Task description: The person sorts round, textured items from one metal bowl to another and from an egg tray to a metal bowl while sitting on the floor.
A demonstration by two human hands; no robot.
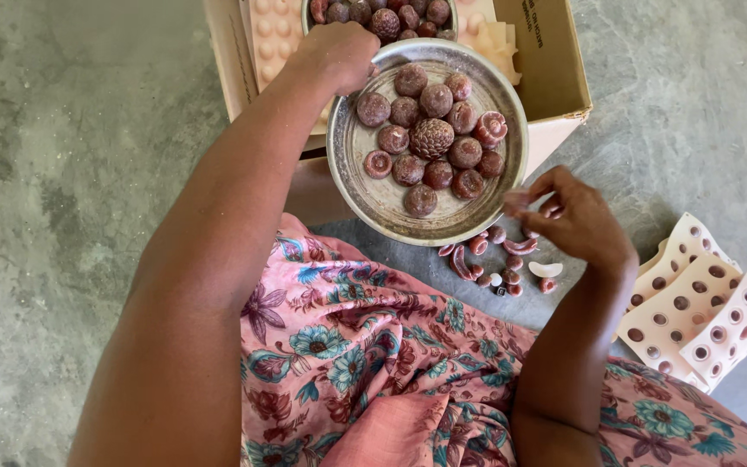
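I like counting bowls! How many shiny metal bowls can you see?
2. One bowl sits tilted in the middle under the left hand. Another bowl is behind it in the box, mostly cut off at the top.

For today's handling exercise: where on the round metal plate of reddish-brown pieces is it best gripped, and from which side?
Probably the raised rim of the metal plate, at its bare left edge, where the left hand already meets it. The pieces are heaped toward the centre and right, so the left and lower rim offer free metal; thumb above and fingers below should keep it level.
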